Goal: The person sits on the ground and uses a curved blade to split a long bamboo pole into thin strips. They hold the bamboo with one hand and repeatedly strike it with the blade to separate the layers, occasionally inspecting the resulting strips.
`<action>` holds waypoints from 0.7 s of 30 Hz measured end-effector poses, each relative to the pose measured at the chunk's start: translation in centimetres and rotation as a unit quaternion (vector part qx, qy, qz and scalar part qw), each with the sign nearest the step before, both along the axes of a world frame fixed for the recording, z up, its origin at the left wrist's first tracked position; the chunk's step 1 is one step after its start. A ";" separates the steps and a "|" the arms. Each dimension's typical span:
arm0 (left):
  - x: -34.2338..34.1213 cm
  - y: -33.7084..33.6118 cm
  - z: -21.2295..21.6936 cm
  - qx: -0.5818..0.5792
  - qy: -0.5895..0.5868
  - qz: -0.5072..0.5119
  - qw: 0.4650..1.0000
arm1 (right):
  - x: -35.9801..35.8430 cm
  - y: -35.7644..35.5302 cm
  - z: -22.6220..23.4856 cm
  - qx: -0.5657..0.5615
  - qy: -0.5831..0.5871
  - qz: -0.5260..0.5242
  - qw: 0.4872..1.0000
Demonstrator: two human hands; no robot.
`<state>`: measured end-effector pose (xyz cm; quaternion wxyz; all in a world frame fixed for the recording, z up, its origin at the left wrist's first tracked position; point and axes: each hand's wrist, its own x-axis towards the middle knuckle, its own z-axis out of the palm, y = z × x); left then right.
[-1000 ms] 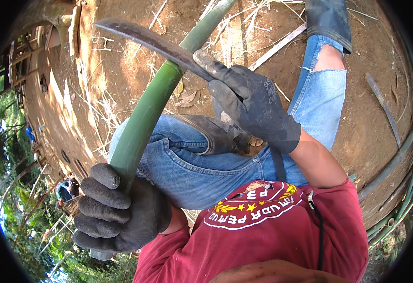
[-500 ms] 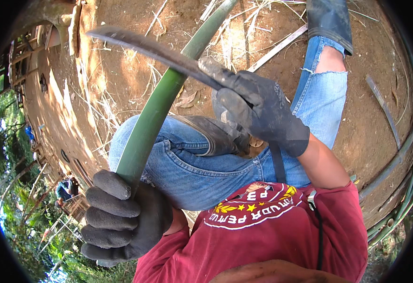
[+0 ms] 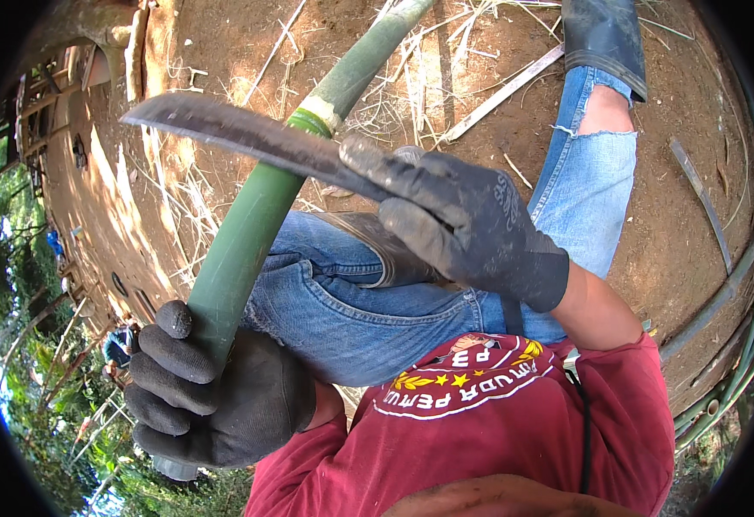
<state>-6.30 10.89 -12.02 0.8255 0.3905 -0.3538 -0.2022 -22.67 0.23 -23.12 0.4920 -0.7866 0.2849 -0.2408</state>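
A long green bamboo piece [image 3: 243, 228] slants from the lower left up to the top of the view, with a paler scraped ring at its joint. My left hand [image 3: 230, 401], in a black glove, is wrapped round its near end. In my right hand [image 3: 471, 215], also gloved, is a machete [image 3: 230, 129] with a dark, worn blade. Its blade lies across the bamboo just on the near side of the joint, tip out to the left. My right fingers hide the handle.
Bent legs in torn jeans [image 3: 377, 319] and dark boots lie beneath the bamboo. Thin shavings and a flat strip [image 3: 504, 93] litter the brown dirt. Green poles [image 3: 730, 379] lie at the right edge; plants and a wooden structure are at the left.
The machete and my right hand have come nearer to me and leftward along the bamboo. My left hand and the bamboo have shifted left, and the scraped joint now shows beyond the blade.
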 end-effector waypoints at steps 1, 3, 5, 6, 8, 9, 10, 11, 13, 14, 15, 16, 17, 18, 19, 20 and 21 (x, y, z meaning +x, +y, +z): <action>0.0 0.1 0.0 -0.002 0.005 0.007 1.000 | 0.0 0.6 0.5 -0.006 -0.009 0.011 1.000; 0.2 0.1 -0.1 0.005 0.009 0.021 1.000 | 0.3 0.6 1.0 -0.007 0.015 0.031 0.999; 0.0 -0.1 0.0 0.015 0.010 0.033 0.999 | 0.6 0.5 0.4 -0.047 0.008 -0.007 0.999; 0.1 -0.1 0.0 0.023 -0.001 0.037 0.999 | 1.0 0.1 -0.5 -0.023 0.002 -0.035 0.999; 0.4 0.2 0.0 0.037 -0.019 0.048 0.998 | 1.7 -1.0 -2.1 0.022 -0.005 -0.088 0.996; 0.3 0.3 0.0 0.041 -0.024 0.058 0.997 | 1.7 -1.4 -2.9 0.042 0.016 -0.094 0.995; 0.1 0.1 0.1 0.046 -0.032 0.065 0.996 | 1.6 -1.4 -2.9 0.050 -0.005 -0.095 0.994; -0.1 -0.1 0.1 0.052 -0.040 0.073 0.995 | 1.5 -1.4 -2.7 0.059 -0.027 -0.095 0.993; -0.4 -0.5 0.0 0.059 -0.042 0.103 0.992 | 1.3 -0.7 -2.0 0.038 -0.036 -0.075 0.996; -0.6 -0.7 -0.1 0.062 -0.042 0.119 0.990 | 1.1 0.0 -1.4 0.006 -0.023 -0.054 0.998; -0.9 -1.0 -0.1 0.074 -0.037 0.150 0.985 | 1.0 0.6 -0.7 -0.008 -0.013 -0.031 0.999; -1.1 -1.2 0.0 0.086 -0.031 0.180 0.979 | 1.0 1.2 -0.1 -0.022 -0.005 -0.008 1.000; -1.2 -1.4 0.0 0.098 -0.025 0.210 0.972 | 0.9 1.6 0.7 -0.018 -0.001 0.016 1.000; -1.0 -1.2 -0.1 0.112 -0.044 0.214 0.969 | 0.9 1.8 1.0 -0.014 0.003 0.040 0.999; -0.6 -0.9 -0.1 0.126 -0.065 0.216 0.966 | 1.1 2.1 0.4 -0.017 -0.001 0.021 1.000; -0.2 -0.7 -0.2 0.139 -0.085 0.217 0.963 | 1.3 2.2 -0.2 -0.021 -0.005 0.001 1.000; 0.1 -0.6 -0.3 0.142 -0.090 0.210 0.963 | 1.8 2.2 -1.4 -0.024 -0.022 -0.038 0.999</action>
